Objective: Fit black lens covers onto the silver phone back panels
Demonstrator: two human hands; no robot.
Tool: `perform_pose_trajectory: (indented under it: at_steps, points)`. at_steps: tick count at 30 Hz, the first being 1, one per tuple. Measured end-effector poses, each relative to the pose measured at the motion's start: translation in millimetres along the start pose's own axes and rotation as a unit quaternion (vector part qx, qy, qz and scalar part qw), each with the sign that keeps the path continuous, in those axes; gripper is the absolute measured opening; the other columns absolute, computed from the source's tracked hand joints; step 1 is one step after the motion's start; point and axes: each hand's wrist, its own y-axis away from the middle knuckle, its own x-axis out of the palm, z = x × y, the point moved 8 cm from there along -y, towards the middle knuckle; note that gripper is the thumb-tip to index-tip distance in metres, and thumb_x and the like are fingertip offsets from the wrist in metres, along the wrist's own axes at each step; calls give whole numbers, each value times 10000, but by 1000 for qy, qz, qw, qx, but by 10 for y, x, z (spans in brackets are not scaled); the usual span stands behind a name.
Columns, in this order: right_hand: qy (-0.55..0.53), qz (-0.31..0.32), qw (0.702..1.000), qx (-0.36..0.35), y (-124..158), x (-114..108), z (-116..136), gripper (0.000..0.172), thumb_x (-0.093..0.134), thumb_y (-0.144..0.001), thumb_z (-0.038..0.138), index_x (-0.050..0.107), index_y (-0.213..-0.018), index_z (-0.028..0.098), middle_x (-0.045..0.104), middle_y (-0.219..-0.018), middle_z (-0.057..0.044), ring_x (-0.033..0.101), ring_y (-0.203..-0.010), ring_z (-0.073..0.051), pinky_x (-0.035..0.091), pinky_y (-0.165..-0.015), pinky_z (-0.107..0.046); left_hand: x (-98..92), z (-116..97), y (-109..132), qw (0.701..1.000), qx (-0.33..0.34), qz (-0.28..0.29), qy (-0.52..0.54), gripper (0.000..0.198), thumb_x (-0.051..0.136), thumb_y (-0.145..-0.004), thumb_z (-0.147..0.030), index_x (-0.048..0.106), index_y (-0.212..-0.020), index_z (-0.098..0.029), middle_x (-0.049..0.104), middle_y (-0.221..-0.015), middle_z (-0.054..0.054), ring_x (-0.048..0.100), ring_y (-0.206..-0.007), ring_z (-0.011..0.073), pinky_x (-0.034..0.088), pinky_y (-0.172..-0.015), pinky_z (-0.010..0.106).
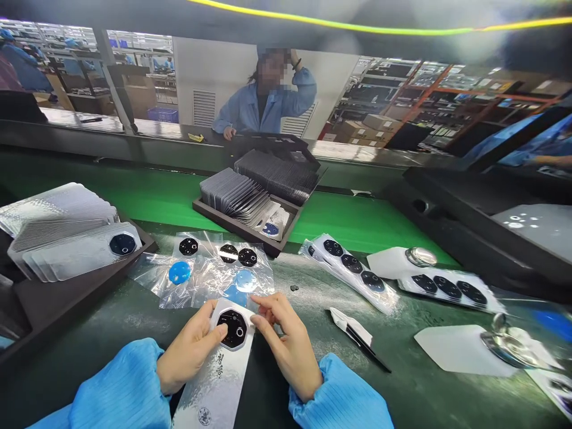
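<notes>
My left hand point(194, 345) grips a long pale grey panel point(223, 381) by its left edge. The thumb lies on the black octagonal plate point(233, 329) near the panel's top, which carries a small ring and dots. Dark lettering and a round emblem mark the panel lower down. At the upper right corner, my right hand point(286, 339) pinches the panel's edge between thumb and index finger; the other fingers are curled. Just beyond the panel lie clear plastic film sheets point(203, 283) with blue round pieces point(180, 272) and black octagonal plates point(247, 257).
Stacked panels fill a dark tray point(145, 238) at left and another tray point(214, 213) on the green belt point(357, 219). Bagged black plates point(351, 263), a black tweezers-like tool point(369, 348) and metal-lidded dispensers point(509, 348) lie at right. A person point(268, 104) in blue sits opposite.
</notes>
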Motion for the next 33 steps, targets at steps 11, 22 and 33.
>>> perform_pose_trajectory:
  at_steps: [11,22,33]
  points:
    - [-284,86,935,192,87,306,-240,419,647,-830,537,630,-978,145,582,-565,33,568,-451,-106,465,-466,-233,-83,12,1,992,-15,-58,-115,356,687,-830,-401,500,-1047,-189,621,-956,17,574,-952,201,431,-835,317]
    - [-329,56,908,254,157,318,-255,428,718,-768,519,640,-917,125,569,-512,40,552,-387,-98,444,-355,-192,-54,57,15,992,-28,-18,-119,332,711,-805,-246,469,-1025,-193,604,-926,-11,567,-929,178,424,-799,301]
    - [-289,137,922,220,127,394,-271,487,734,-722,568,619,-962,160,552,-652,44,452,-454,-57,394,-405,-178,-44,18,45,992,-15,41,-122,457,622,-886,-380,427,-1278,-247,570,-1172,35,496,-1155,219,366,-1016,380]
